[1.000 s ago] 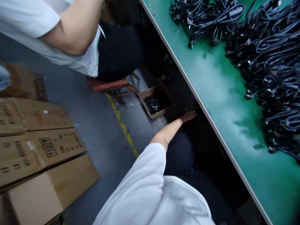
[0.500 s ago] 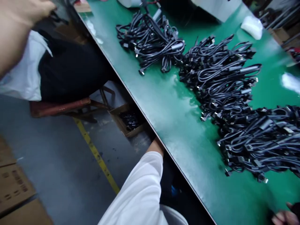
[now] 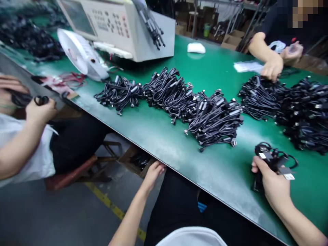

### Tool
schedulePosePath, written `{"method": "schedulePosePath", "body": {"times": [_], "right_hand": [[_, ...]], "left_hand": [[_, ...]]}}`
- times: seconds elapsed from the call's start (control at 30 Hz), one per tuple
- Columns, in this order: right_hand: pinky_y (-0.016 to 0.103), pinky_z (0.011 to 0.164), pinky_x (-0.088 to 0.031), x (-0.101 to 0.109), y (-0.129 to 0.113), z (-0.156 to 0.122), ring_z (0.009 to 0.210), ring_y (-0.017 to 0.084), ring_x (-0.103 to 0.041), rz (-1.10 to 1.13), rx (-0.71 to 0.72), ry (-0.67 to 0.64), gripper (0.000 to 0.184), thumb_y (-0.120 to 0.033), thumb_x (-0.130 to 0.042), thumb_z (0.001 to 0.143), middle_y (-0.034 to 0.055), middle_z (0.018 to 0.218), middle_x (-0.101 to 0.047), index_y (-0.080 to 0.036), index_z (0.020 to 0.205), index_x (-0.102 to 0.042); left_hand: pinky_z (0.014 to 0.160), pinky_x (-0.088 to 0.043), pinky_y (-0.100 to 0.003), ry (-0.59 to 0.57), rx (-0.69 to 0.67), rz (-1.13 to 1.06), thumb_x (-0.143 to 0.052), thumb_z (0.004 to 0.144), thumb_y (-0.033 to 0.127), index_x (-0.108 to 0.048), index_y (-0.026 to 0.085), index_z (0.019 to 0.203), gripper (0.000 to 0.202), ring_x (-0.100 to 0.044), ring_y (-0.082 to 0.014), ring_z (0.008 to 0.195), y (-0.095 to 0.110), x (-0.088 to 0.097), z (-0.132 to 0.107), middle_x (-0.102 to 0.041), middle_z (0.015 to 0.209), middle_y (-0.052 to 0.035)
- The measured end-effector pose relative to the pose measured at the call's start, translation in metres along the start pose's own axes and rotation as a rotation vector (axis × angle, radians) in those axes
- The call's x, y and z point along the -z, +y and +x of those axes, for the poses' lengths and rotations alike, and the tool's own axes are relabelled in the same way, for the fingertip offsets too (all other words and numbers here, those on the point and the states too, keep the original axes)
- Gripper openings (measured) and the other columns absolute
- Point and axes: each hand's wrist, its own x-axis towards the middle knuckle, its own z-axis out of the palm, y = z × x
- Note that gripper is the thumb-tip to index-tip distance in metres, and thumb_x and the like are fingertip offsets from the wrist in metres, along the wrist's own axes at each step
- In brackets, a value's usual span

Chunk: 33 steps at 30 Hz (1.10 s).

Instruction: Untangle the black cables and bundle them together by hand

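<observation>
My right hand (image 3: 275,184) is closed around a bundle of coiled black cables (image 3: 282,160) with small white labels, just above the green table at the right. My left hand (image 3: 155,171) is at the table's near edge, above my lap, its fingers loosely stretched toward the edge with nothing visible in them. Ahead of my hands lies a row of black USB cables (image 3: 215,119), tied in bundles and heaped against each other. Farther right are more cable bundles (image 3: 304,112).
A co-worker's hand (image 3: 273,68) touches cables across the table. Another person's hand (image 3: 41,109) holds a black cable at the left. A white fan (image 3: 84,54) and a beige instrument (image 3: 143,34) stand at the back. Below the edge sits a cardboard box (image 3: 128,159).
The view has swung right and up, bringing the instrument and the co-worker opposite into sight. My left hand has come out from under the table edge; my right hand with the cables shows fully.
</observation>
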Motion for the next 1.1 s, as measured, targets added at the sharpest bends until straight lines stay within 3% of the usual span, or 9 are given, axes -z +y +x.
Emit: {"method": "schedulePosePath", "body": {"times": [0.17,0.23,0.3,0.37,0.5,0.67,0.77,0.9,1.1], "right_hand": [[0.036,0.069,-0.05,-0.005,-0.018,0.003,0.063,0.021,-0.065,0.076,-0.032,0.001,0.026,-0.048,-0.069,0.082,0.0021,0.069,-0.068,-0.022,0.079,-0.064],[0.035,0.068,-0.05,-0.005,-0.019,0.002,0.062,0.021,-0.065,0.1,-0.03,-0.021,0.025,-0.047,-0.069,0.08,0.0021,0.069,-0.068,-0.022,0.079,-0.064],[0.035,0.067,-0.05,-0.005,-0.019,0.001,0.062,0.021,-0.066,0.112,-0.025,-0.048,0.026,-0.046,-0.069,0.079,0.0024,0.068,-0.069,-0.021,0.079,-0.065],[0.035,0.068,-0.051,-0.004,-0.019,0.0,0.062,0.022,-0.067,0.107,-0.009,-0.078,0.027,-0.047,-0.068,0.079,0.0031,0.066,-0.069,-0.02,0.077,-0.065],[0.037,0.068,-0.052,-0.001,-0.019,-0.001,0.064,0.024,-0.069,0.066,0.063,-0.181,0.027,-0.046,-0.066,0.081,0.0025,0.064,-0.069,-0.019,0.084,-0.067],[0.035,0.065,-0.055,0.012,-0.017,0.002,0.065,0.022,-0.07,-0.029,0.157,-0.32,0.028,-0.041,-0.064,0.084,0.0011,0.071,-0.071,-0.019,0.101,-0.067],[0.036,0.066,-0.055,0.026,-0.028,0.026,0.068,0.024,-0.07,-0.166,0.222,-0.319,0.028,-0.035,-0.063,0.085,0.0014,0.077,-0.073,-0.022,0.11,-0.067],[0.044,0.08,-0.052,0.04,-0.072,0.109,0.09,0.034,-0.068,-0.433,0.3,-0.146,0.041,-0.027,-0.074,0.076,0.0084,0.095,-0.073,-0.023,0.116,-0.063],[0.05,0.102,-0.043,0.024,-0.123,0.247,0.123,0.037,-0.056,-0.594,0.346,0.029,0.063,-0.039,-0.078,0.081,0.0209,0.134,-0.059,-0.013,0.133,-0.053]], "left_hand": [[0.049,-0.042,-0.028,-0.446,-0.374,0.041,-0.071,0.08,0.049,-0.075,0.022,0.077,0.028,-0.055,-0.0146,0.05,0.053,0.02,-0.063,-0.066,0.062,-0.0024],[0.057,-0.047,-0.029,-0.343,-0.638,0.079,-0.063,0.089,0.044,-0.075,0.025,0.085,0.024,-0.056,-0.0142,0.054,0.099,0.003,-0.067,-0.066,0.065,-0.001],[0.083,-0.051,-0.031,-0.227,-0.784,0.126,-0.064,0.089,0.037,-0.072,0.029,0.109,0.023,-0.064,-0.0167,0.085,0.15,-0.029,-0.053,-0.071,0.094,-0.0027],[0.094,-0.048,-0.036,-0.005,-1.03,0.423,-0.063,0.09,0.033,-0.063,0.024,0.129,0.04,-0.063,-0.0207,0.1,0.194,-0.067,-0.028,-0.069,0.113,-0.0082],[0.095,-0.046,-0.04,0.136,-1.057,0.755,-0.072,0.082,0.025,-0.059,0.015,0.132,0.052,-0.063,-0.0272,0.101,0.246,-0.119,0.012,-0.069,0.109,-0.0139],[0.088,-0.047,-0.032,0.121,-1.177,0.282,-0.059,0.093,0.029,-0.061,0.02,0.116,0.025,-0.061,-0.0184,0.092,0.249,-0.132,0.005,-0.066,0.105,-0.0077],[0.071,-0.045,-0.024,-0.295,-1.02,-0.244,-0.057,0.094,0.034,-0.057,0.021,0.102,0.016,-0.053,-0.0098,0.072,0.238,-0.138,-0.009,-0.058,0.089,-0.0009],[0.056,-0.037,-0.017,-0.776,-0.6,-0.523,-0.066,0.09,0.035,-0.048,0.021,0.094,0.023,-0.044,-0.0031,0.059,0.221,-0.152,-0.023,-0.051,0.083,0.0039],[0.051,-0.032,-0.016,-0.975,-0.344,-0.54,-0.072,0.086,0.038,-0.045,0.02,0.09,0.033,-0.041,-0.0005,0.053,0.21,-0.163,-0.029,-0.049,0.08,0.0048]]}}
